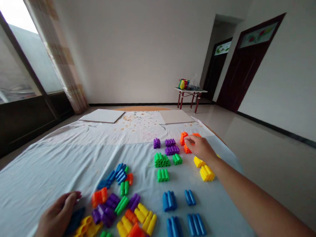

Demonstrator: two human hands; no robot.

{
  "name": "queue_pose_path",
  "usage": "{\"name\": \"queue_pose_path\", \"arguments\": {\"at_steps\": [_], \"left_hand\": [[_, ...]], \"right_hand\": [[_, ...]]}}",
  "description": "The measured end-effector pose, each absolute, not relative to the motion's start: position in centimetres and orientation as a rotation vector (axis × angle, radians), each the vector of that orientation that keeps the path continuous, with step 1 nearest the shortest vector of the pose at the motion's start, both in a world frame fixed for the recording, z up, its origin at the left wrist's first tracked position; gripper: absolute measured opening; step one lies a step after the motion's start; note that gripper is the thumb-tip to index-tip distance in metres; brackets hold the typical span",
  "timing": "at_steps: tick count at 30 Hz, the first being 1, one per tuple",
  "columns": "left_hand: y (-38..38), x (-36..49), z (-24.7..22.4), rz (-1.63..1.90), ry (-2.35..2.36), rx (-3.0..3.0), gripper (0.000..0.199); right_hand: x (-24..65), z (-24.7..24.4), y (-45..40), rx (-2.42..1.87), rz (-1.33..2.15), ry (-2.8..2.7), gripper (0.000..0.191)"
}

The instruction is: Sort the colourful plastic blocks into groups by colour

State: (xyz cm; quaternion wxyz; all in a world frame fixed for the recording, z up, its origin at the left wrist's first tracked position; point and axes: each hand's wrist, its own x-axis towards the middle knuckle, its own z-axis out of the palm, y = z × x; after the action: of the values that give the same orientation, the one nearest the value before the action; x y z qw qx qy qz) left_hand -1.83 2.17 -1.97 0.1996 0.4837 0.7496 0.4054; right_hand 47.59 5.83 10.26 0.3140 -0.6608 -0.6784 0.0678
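My right hand [199,147] reaches to the far right, its fingers bent at the orange pieces [183,138]; whether it grips one is hidden. My left hand [59,214] rests at the lower left, fingers curled, beside a dark blue piece [74,221] and a mixed pile holding purple pieces [104,214], yellow pieces [126,226] and others. On the right, pieces lie grouped by colour: purple blocks [172,150], green blocks [161,160], yellow blocks [207,173] near my right forearm, and blue blocks [174,229] closest to me.
A pale cloth [52,162] covers the table. Two flat boards, one white [102,115] and one beige [176,116], lie at its far end. Beyond stands a small table [191,90] bearing a colourful item and a plastic bag. A window is on the left.
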Motion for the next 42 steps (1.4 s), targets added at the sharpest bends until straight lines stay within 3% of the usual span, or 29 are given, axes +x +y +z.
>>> {"name": "queue_pose_path", "arguments": {"at_steps": [7, 14, 22, 34, 42], "left_hand": [[1.7, -0.7, -0.6, 1.101, 2.026, 1.421, 0.041], [0.9, 0.1, -0.3, 1.172, 1.954, 1.461, 0.037], [0.8, 0.1, -0.7, 1.322, 1.841, 1.447, 0.036], [1.3, -0.6, -1.5, 1.444, 1.794, 1.35, 0.04], [1.4, -0.7, -1.7, 1.298, 1.867, 1.422, 0.039]], "right_hand": [[37.3, 9.9, -1.5, -1.354, 0.411, -2.137, 0.024], [27.9, 7.7, -3.2, -1.177, 0.51, -2.442, 0.024], [18.9, 4.2, -3.5, -0.931, 0.437, -2.539, 0.054], [23.5, 4.6, -2.6, -1.208, 0.35, -2.514, 0.035], [25.0, 4.6, -4.4, -1.301, 0.303, -2.254, 0.045]]}}
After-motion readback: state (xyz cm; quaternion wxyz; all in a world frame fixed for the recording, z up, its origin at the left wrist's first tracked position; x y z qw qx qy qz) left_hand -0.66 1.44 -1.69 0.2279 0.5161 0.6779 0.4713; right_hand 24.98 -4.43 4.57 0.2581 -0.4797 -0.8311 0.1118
